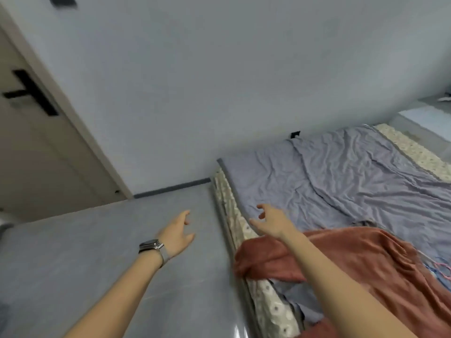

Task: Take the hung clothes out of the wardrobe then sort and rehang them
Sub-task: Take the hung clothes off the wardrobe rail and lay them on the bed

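A rust-red garment (361,269) lies crumpled on the near right part of the bed, with my right forearm passing over it. My right hand (271,220) hovers over the bed's edge, fingers loosely curled and holding nothing. Over the floor to the left of the bed, my left hand (177,234), with a watch on its wrist, is held out with relaxed fingers and is empty. A bit of blue and pink cloth (439,272) shows at the right edge beside the red garment. No wardrobe or hanger is in view.
The bed (353,176) has a wrinkled lilac sheet and a patterned mattress side (234,215). Grey tiled floor (97,252) stretches left of it. A beige door with a black handle (31,93) stands at the far left beside the pale wall.
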Available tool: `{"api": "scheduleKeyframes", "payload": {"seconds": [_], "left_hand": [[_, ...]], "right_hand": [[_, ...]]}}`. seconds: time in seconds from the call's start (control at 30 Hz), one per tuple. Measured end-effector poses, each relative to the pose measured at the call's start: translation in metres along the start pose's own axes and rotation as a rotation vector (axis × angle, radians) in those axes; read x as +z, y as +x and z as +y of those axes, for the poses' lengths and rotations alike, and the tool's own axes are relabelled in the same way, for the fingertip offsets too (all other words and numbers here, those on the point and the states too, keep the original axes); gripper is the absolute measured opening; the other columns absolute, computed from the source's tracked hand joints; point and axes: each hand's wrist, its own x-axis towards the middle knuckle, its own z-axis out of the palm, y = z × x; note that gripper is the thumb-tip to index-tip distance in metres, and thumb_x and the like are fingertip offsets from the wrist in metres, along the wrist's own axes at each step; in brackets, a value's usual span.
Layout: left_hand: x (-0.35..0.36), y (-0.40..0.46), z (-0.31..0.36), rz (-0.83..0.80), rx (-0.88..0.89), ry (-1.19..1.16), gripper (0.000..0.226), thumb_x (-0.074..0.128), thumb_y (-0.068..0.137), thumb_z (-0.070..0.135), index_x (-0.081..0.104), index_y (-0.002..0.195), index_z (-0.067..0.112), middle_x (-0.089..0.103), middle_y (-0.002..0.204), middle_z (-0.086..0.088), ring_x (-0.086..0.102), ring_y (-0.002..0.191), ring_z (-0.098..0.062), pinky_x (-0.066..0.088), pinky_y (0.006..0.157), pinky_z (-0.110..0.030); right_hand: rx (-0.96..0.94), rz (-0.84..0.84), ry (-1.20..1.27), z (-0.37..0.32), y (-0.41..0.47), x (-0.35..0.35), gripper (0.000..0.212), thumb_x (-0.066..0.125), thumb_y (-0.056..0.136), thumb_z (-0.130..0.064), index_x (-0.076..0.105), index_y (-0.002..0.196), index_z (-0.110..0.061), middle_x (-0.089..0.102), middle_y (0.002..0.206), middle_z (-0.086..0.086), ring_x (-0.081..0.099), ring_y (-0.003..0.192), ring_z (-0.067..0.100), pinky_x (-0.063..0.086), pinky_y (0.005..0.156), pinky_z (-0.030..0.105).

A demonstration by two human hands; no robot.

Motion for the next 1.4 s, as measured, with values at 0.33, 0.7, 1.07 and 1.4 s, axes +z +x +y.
{"api": "scheduleKeyframes", "payload": {"seconds": [0.33, 0.7, 1.07, 1.4], "left_hand": [[-0.131, -0.310, -0.251, 0.531, -0.578, -0.332, 0.053, 0.057, 0.090, 0.021, 0.035, 0.138, 0.017, 0.057, 0.118, 0.000, 0.059, 0.100, -0.014, 0.042, 0.090, -0.022], [-0.151, -0.527, -0.334, 1.097, -0.993, -0.570, 0.054, 0.061, 0.088, 0.023, 0.039, 0.137, 0.019, 0.056, 0.118, 0.000, 0.060, 0.095, -0.015, 0.042, 0.086, -0.020], [-0.150, -0.665, -0.420, 1.430, -1.196, -0.613, 0.050, 0.062, 0.088, 0.017, 0.042, 0.134, 0.018, 0.057, 0.115, -0.003, 0.059, 0.085, -0.009, 0.046, 0.078, -0.016], [-0.180, -0.755, -0.525, 1.456, -1.177, -0.604, 0.041, 0.056, 0.092, 0.019, 0.047, 0.131, 0.022, 0.059, 0.111, 0.004, 0.058, 0.092, -0.006, 0.044, 0.080, -0.011]], "right_hand": [[-0.708, -0.383, -0.145, -0.374, -0.089, 0.211, 0.054, 0.057, 0.090, -0.044, 0.044, 0.137, -0.019, 0.060, 0.126, 0.003, 0.060, 0.109, 0.021, 0.046, 0.090, 0.030], [-1.192, -0.832, -0.074, -0.565, -0.245, 0.367, 0.041, 0.060, 0.090, -0.038, 0.051, 0.127, -0.024, 0.063, 0.105, -0.007, 0.058, 0.082, 0.006, 0.041, 0.070, 0.016], [-1.240, -1.162, -0.068, -0.695, -0.371, 0.524, 0.034, 0.063, 0.090, -0.030, 0.053, 0.122, -0.022, 0.065, 0.093, -0.013, 0.058, 0.075, 0.001, 0.045, 0.075, 0.020], [-1.203, -1.009, -0.065, -0.779, -0.451, 0.642, 0.033, 0.058, 0.088, -0.010, 0.059, 0.121, -0.010, 0.064, 0.113, 0.005, 0.060, 0.101, 0.016, 0.039, 0.081, 0.016]]}}
